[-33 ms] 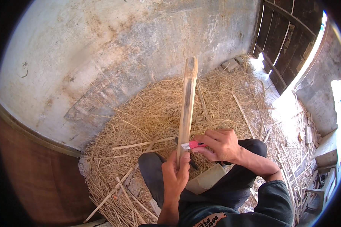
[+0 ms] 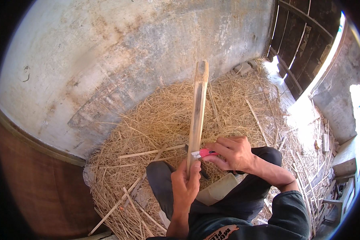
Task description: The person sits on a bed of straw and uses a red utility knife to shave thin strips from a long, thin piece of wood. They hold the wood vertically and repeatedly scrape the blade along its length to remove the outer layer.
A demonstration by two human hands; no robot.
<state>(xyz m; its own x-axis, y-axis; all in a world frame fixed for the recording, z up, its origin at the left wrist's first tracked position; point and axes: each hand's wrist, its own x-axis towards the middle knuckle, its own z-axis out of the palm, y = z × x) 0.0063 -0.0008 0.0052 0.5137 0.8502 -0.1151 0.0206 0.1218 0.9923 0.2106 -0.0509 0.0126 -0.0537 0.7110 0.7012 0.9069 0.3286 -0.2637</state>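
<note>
My left hand point(image 2: 185, 183) is closed around the lower end of a long wooden stick point(image 2: 198, 104), which points away from me toward the wall. Between thumb and fingers, my right hand point(image 2: 232, 154) grips a red-handled utility knife point(image 2: 208, 152). Its pale metal end lies across the stick just above my left thumb. A dark bar-like thing point(image 2: 204, 173) shows behind the stick, mostly hidden. Below my right hand, a pale greenish flat piece point(image 2: 218, 190) rests across my crossed legs.
Straw-like strips point(image 2: 164, 112) cover the floor around me, with longer thin slats point(image 2: 152, 151) among them. A stained wall point(image 2: 148, 52) rises ahead, a brown panel point(image 2: 40, 180) stands at left, and a dark plank door point(image 2: 300, 44) at far right. Blocks point(image 2: 242, 69) lie by the wall.
</note>
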